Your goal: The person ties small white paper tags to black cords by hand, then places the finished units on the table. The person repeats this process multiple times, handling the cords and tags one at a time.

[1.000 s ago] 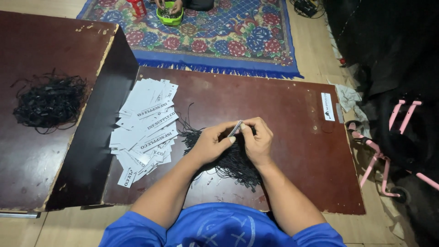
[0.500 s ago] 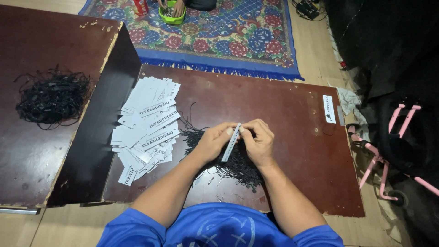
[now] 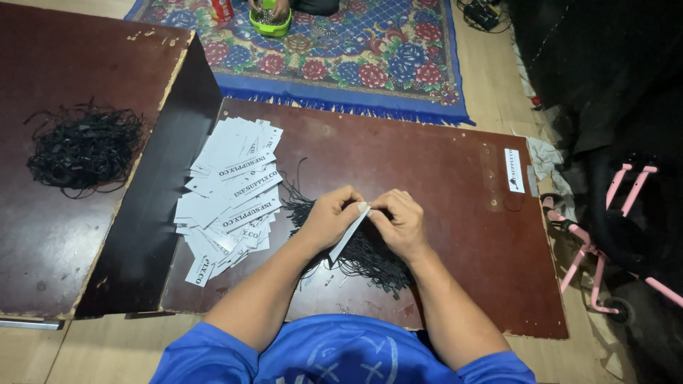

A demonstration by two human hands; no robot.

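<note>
My left hand (image 3: 330, 215) and my right hand (image 3: 400, 221) meet over a dark brown board (image 3: 427, 163) on the floor. Between their fingertips they pinch one narrow white paper tag (image 3: 348, 233), which hangs down and to the left. Under both hands lies a loose heap of black strings (image 3: 363, 256). A fanned pile of white printed tags (image 3: 231, 188) lies just left of my left hand.
A second, bigger bundle of black strings (image 3: 85, 146) sits on another brown board (image 3: 50, 235) at the left. One lone tag (image 3: 514, 170) lies at the board's right edge. A patterned rug (image 3: 341, 57) with a green bowl (image 3: 270, 21) lies beyond; a pink frame (image 3: 605, 235) stands right.
The white tag has swung from nearly flat between the fingertips to hanging down-left. Both hands stay together over the black strings.
</note>
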